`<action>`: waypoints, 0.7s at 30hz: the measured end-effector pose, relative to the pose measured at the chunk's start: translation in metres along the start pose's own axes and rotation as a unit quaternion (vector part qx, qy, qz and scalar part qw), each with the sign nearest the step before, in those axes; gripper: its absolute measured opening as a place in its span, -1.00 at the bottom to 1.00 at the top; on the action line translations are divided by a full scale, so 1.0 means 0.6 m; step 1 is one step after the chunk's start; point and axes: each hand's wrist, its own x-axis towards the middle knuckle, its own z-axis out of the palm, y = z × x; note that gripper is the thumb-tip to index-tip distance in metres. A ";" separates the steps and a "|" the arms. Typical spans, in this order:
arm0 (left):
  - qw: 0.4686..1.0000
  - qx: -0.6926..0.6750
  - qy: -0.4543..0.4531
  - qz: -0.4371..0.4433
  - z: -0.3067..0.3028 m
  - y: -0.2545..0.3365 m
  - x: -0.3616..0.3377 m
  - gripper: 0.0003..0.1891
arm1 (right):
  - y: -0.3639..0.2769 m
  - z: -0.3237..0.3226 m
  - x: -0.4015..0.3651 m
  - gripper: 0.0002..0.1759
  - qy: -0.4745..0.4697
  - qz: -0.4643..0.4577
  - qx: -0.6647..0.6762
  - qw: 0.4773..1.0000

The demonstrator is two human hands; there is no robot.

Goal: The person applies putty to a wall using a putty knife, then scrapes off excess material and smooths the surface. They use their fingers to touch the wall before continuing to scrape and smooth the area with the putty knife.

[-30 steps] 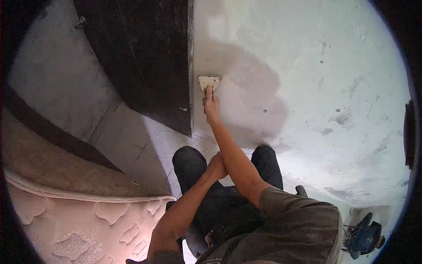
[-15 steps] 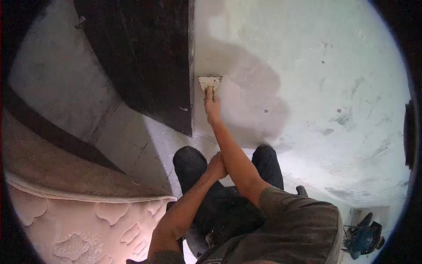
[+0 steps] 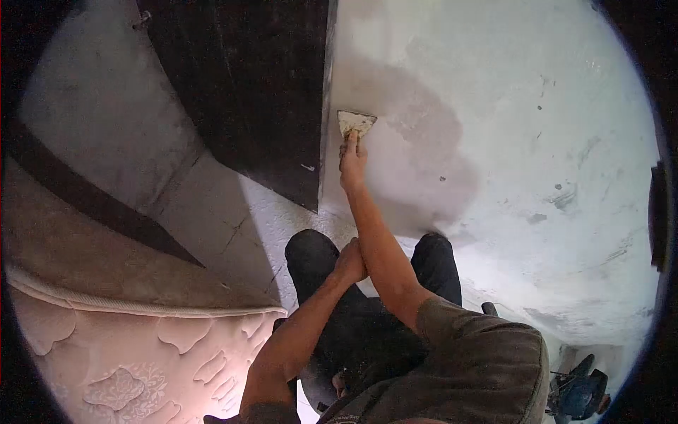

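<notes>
My right hand (image 3: 352, 161) is closed on a putty knife (image 3: 357, 122), its wide blade smeared with pale filler and lying against the wall (image 3: 522, 141). The blade is just right of the dark door's edge, on a damp-looking grey patch (image 3: 424, 127). My left hand (image 3: 350, 262) rests against my right forearm below the elbow side, above my knees. Its fingers are mostly hidden behind that forearm.
A dark door (image 3: 254, 85) stands to the left of the wall. At the lower left lies a pink quilted mattress (image 3: 176, 353). Tiled floor (image 3: 219, 205) shows between them. A dark blue object (image 3: 583, 392) is at the lower right.
The view has shifted a little, so the door and wall patch sit further right. The putty knife's blade is slightly higher in view and tilted differently. My left hand stays by the right forearm.
</notes>
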 end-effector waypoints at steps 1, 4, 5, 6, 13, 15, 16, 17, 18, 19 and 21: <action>1.000 -0.003 0.002 -0.002 0.003 -0.005 -0.002 -0.67 | 0.000 0.003 -0.002 -0.60 -0.002 0.002 -0.002 1.000; 1.000 -0.003 0.021 -0.002 0.041 -0.039 0.007 -0.65 | -0.005 0.003 -0.003 -0.59 0.018 0.023 -0.002 1.000; 1.000 -0.001 0.020 0.018 0.064 -0.061 0.017 -0.65 | -0.006 0.001 -0.001 -0.59 0.018 0.030 -0.005 0.999; 0.999 0.001 0.020 0.039 0.058 -0.054 0.022 -0.65 | -0.004 0.001 0.002 -0.59 0.017 0.036 -0.009 0.999; 1.000 -0.005 -0.003 0.019 0.023 -0.001 0.007 -0.65 | 0.010 -0.009 0.008 -0.60 0.018 -0.001 -0.059 0.998; 1.000 0.001 -0.013 0.008 0.019 0.000 0.005 -0.64 | 0.007 -0.001 0.005 -0.60 0.014 -0.019 0.001 1.000; 1.000 0.002 -0.010 0.007 0.020 -0.006 0.005 -0.64 | 0.005 0.003 0.002 -0.60 0.012 -0.020 0.001 1.000; 1.000 -0.006 0.005 0.017 0.023 -0.015 0.006 -0.65 | 0.001 0.004 0.000 -0.60 0.006 -0.009 0.012 1.000; 0.999 -0.012 0.019 0.025 0.027 -0.023 0.008 -0.67 | 0.000 0.005 -0.002 -0.60 0.001 0.003 0.022 1.000; 0.999 -0.011 0.018 0.024 0.032 -0.031 0.011 -0.67 | -0.001 0.007 -0.003 -0.60 0.002 0.004 0.024 1.000; 1.000 -0.015 -0.005 0.013 0.037 -0.035 0.016 -0.71 | -0.003 0.011 -0.004 -0.61 0.007 0.023 0.043 0.999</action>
